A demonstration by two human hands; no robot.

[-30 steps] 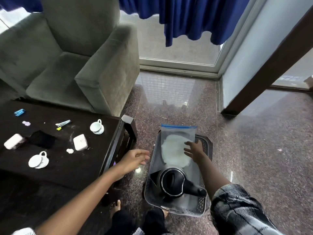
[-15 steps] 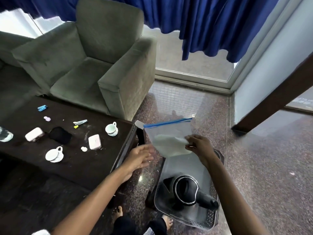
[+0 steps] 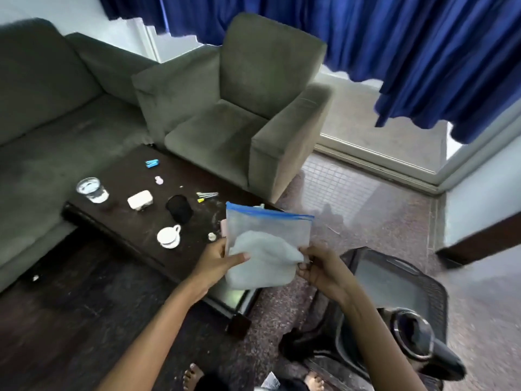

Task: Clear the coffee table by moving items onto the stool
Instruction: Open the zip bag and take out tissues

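Zip bag (image 3: pixel 267 238) looks soft, light, floppy, slippery; left hand (image 3: pixel 217 261) and right hand (image 3: pixel 318 269) pinch its lower sides near coffee table (image 3: pixel 135 224) end; likely best supported underneath.

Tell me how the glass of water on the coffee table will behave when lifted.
The glass looks clear and smooth-walled, so it is probably slippery and breakable. It seems well filled with water, so it would likely feel heavy for its size and spill if tilted or jerked.
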